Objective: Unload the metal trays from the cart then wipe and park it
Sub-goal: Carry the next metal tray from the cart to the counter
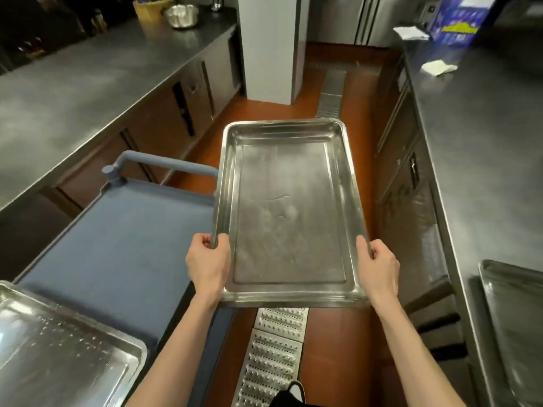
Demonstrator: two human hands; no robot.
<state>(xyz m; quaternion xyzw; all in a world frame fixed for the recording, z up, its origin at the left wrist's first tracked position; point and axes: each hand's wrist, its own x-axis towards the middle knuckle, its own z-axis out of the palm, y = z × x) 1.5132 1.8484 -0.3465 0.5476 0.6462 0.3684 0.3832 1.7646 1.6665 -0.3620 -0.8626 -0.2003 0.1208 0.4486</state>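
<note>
Rectangular metal tray (pixel 289 207): held level over the aisle floor, beside the blue cart (pixel 111 254); left hand (pixel 207 264) and right hand (pixel 379 267) each curled round a long rim near the close corners, fingertips hidden beneath; second tray (pixel 63 351) on cart, cut off at frame edge; third tray (pixel 517 324) on right steel counter (pixel 482 148), partly out of view.

Steel counters (pixel 88 83) both sides, red-brown floor (pixel 361 92), perforated drain grate (pixel 276 348), white pillar (pixel 270 45)
</note>
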